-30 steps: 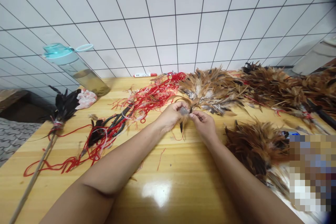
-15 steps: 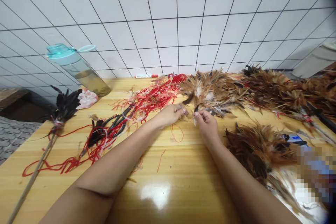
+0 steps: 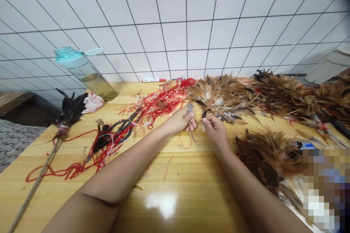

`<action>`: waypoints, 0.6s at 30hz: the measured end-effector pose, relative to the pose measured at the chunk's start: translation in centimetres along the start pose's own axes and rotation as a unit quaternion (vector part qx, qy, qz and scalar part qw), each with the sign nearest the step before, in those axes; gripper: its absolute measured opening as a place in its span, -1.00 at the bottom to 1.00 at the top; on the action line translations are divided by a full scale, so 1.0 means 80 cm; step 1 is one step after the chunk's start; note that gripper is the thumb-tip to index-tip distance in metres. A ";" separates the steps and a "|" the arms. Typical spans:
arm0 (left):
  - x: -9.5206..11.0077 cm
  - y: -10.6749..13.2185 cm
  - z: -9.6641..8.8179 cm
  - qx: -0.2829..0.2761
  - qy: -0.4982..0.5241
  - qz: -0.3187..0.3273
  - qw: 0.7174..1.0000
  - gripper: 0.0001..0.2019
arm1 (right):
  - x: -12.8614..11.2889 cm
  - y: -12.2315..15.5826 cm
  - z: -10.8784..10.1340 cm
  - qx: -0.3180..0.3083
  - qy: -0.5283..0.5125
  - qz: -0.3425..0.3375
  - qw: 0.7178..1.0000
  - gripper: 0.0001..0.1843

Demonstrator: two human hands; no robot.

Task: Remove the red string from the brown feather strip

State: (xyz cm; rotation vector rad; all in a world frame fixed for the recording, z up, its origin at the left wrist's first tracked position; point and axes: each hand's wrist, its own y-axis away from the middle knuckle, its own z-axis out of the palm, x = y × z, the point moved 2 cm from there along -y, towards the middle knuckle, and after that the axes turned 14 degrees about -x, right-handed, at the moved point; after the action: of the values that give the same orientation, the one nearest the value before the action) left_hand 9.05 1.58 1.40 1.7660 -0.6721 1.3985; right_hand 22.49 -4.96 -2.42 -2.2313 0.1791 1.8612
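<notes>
Feathers fill both of a person's hands above a pale wooden worktop (image 3: 128,209) beside a white tiled wall (image 3: 172,34).

The hands are near each other but apart: the left hand (image 3: 182,120) curls around a grey, downy feather (image 3: 190,107), its fluff showing above the thumb, while the right hand (image 3: 214,128) pinches a dark feather (image 3: 205,114) between thumb and finger, at the near edge of a brown feather pile (image 3: 225,96). Tangled red string (image 3: 166,99) lies beyond the left hand, and a brown feather bundle (image 3: 269,151) rests near the right forearm. At far left, a black feather duster (image 3: 72,110) lies near a blue-lidded bottle (image 3: 94,81).
</notes>
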 end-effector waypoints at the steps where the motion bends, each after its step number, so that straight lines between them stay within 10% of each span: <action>1: -0.002 -0.002 -0.001 0.020 0.005 0.006 1.000 -0.77 | -0.001 0.000 0.000 0.000 -0.001 -0.003 1.000 -0.71; 8: 0.012 0.006 -0.011 0.116 -0.159 0.102 0.975 -0.76 | -0.007 0.002 0.001 -0.013 -0.032 0.005 0.999 -0.70; 18: 0.008 0.000 0.002 0.048 -0.031 0.092 0.994 -0.80 | -0.010 0.002 0.000 -0.027 0.026 -0.006 0.999 -0.70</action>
State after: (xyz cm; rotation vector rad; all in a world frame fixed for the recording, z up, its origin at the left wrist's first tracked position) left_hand 9.27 1.50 1.99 1.8670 -0.8320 1.5270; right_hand 22.29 -5.18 -1.65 -2.3132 0.1243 1.8235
